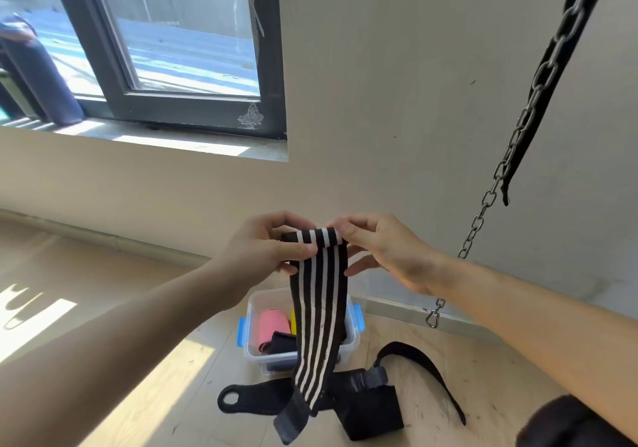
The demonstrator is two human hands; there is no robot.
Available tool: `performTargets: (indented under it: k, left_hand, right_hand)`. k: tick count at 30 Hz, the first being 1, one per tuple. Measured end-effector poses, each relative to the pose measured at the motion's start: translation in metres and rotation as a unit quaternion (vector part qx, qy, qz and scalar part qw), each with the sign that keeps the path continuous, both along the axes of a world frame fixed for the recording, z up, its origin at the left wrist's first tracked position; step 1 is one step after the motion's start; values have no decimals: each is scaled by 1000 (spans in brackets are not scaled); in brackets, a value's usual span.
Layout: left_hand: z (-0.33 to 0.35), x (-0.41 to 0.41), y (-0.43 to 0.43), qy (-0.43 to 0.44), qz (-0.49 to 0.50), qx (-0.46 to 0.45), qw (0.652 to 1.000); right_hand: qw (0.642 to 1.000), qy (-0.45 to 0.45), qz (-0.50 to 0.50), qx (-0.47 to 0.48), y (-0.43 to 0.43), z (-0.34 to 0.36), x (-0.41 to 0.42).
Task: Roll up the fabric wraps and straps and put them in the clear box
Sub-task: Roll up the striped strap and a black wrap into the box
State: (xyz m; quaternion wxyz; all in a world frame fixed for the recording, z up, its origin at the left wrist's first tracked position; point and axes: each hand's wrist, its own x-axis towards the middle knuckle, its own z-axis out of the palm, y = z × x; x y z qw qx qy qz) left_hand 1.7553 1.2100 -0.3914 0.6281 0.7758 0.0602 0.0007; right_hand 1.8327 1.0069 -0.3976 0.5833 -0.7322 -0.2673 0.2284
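Left hand (266,250) and right hand (379,250) pinch the barely rolled top of a black, white-striped fabric wrap (319,308) above the clear plastic box (253,350). Rolled pieces (274,326) sit inside; loose black straps (366,405) lie unrolled on the floor (155,395).

two hands, left hand (262,251) and right hand (383,250), one striped wrap (319,308), one clear box (249,350) holding one pink roll (274,326), one chain (478,222) at two o'clock, one window (172,32) at ten o'clock.

Hanging chain (518,129) cut off at top edge, yellow roll (293,320) mostly behind striped wrap (319,308)
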Motion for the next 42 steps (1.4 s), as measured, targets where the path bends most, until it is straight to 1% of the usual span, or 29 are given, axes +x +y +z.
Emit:
performTargets:
  k: [2, 7, 10, 13, 16, 20, 23, 28, 30, 33, 35, 37, 40, 42]
  left_hand:
    - [8, 1, -1, -16, 12, 20, 1000]
    - [10, 3, -4, -26, 19, 56, 998]
    - [-1, 5, -6, 14, 13, 30, 999]
    - [-9, 8, -3, 55, -18, 6, 998]
    - [-9, 8, 1, 68, -52, -42, 995]
    - [-12, 12, 6, 54, -52, -26, 997]
    - [-14, 16, 10, 36, -55, -27, 997]
    - [-20, 21, 12, -14, -28, -13, 999]
    - [-22, 24, 12, -36, -2, -6, 999]
    - [-25, 26, 12, -61, 5, 20, 998]
    - [-26, 28, 12, -62, -1, 23, 998]
    - [-27, 30, 14, -40, 0, 6, 999]
    - [-29, 29, 16, 39, -27, -25, 999]
    - [-31, 28, 17, 66, -44, -27, 996]
  right_hand:
    - [1000, 11, 6, 4, 4, 8, 0]
    - [999, -28, -16, -16, 10, 11, 1]
    - [999, -30, -40, 13, 9, 1, 2]
    - [997, -39, -53, 33, 8, -5, 6]
    - [996, -49, -52, 45, 6, -8, 9]
    - [997, -66, -18, 45, 7, -11, 11]
    - [998, -55, -10, 39, 9, -13, 15]
    - [999, 36, -5, 2, 13, -13, 22]
    - [999, 52, 7, -12, 14, -15, 25]
    - [999, 33, 5, -7, 14, -18, 28]
    - [1000, 16, -2, 1, 14, -18, 30]
    - [1000, 14, -13, 15, 13, -19, 31]
    - [999, 19, -22, 39, 10, -22, 32]
    - [998, 19, -26, 50, 9, -23, 31]
